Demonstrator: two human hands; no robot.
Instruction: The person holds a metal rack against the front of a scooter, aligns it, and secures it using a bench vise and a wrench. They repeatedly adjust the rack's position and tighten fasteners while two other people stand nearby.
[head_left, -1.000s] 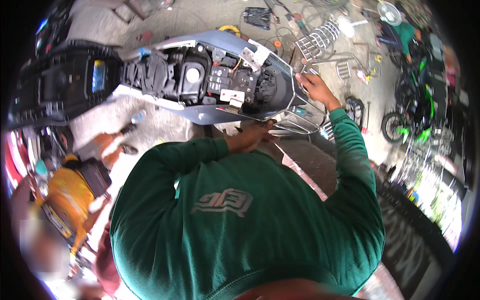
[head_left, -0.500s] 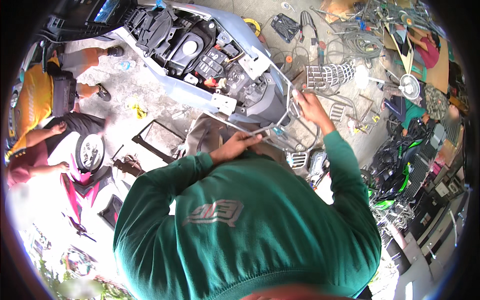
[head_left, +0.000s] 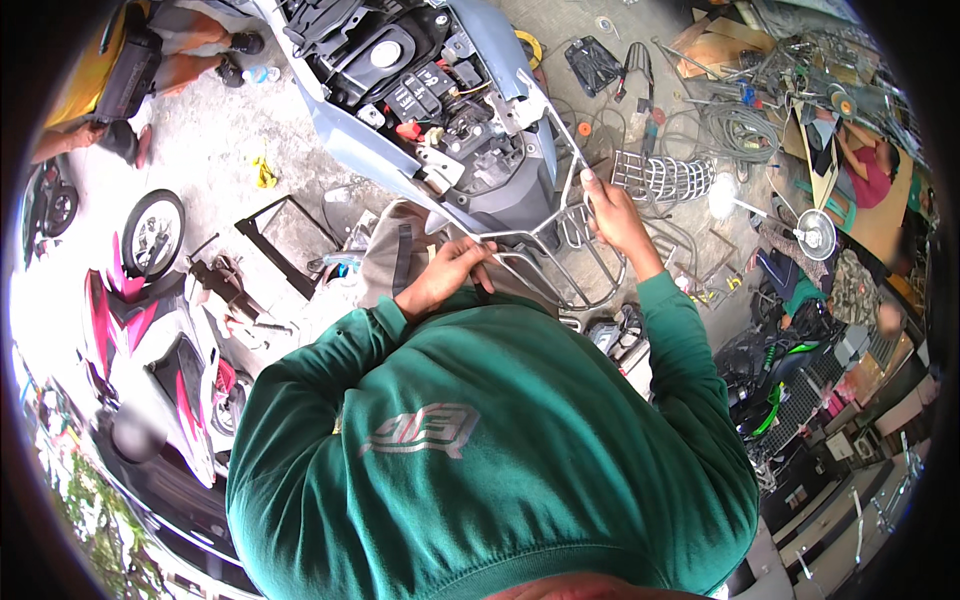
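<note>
A metal tubular rack [head_left: 535, 236] spans the rear end of a scooter [head_left: 495, 190] with grey-blue side panels and its inner parts uncovered. My left hand [head_left: 452, 272] is closed around the rack's tube on the left side, fingertips at the bend. On the opposite side, my right hand [head_left: 616, 215] grips the rack with its thumb lying along the tube. The rack's looped end extends from the scooter's tail toward my body. Pale plates near the tail lie by the rack's front arms; whether these are fastened cannot be seen.
A black metal frame [head_left: 284, 246] lies on the floor at left, near a pink-and-white motorcycle [head_left: 130, 275]. White metal basketwork [head_left: 665, 178], a fan [head_left: 815, 234] and coiled cable [head_left: 742, 132] are to the right. People are at both sides.
My view has shifted, so the scooter sits higher and the person in yellow at left is largely out of sight. My left hand has moved slightly up and left; both hands keep hold of the rack.
</note>
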